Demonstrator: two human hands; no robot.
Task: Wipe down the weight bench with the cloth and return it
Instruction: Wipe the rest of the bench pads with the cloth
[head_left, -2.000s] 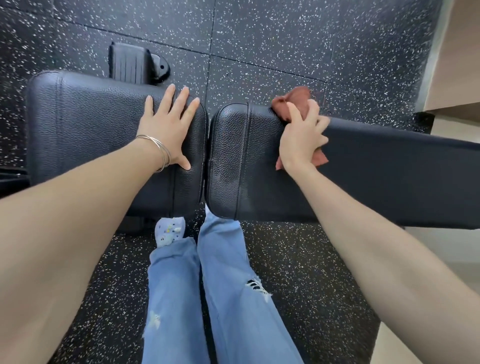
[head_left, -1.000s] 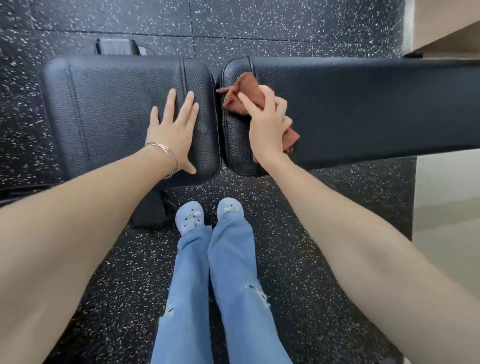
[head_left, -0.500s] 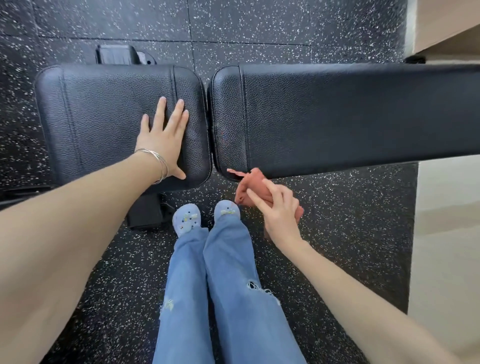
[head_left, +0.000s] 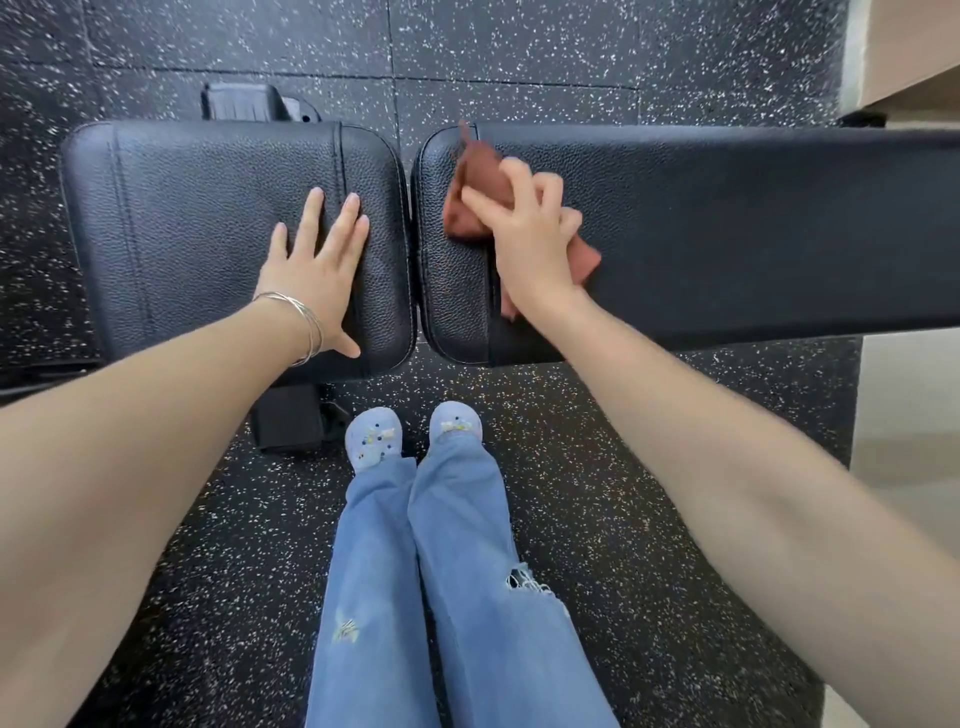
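in the left half of the frame the black seat pad (head_left: 208, 234) of the weight bench fills the middle band, and the left hand (head_left: 317, 270) lies flat on it, fingers straight and spread, thin bangles (head_left: 304, 322) at the wrist. just right of the narrow gap, the right hand (head_left: 535, 239) presses a crumpled rust-red cloth (head_left: 475, 197) onto the near end of the long back pad (head_left: 753, 234), fingers curled around it. blue jeans (head_left: 431, 571) hang low centre.
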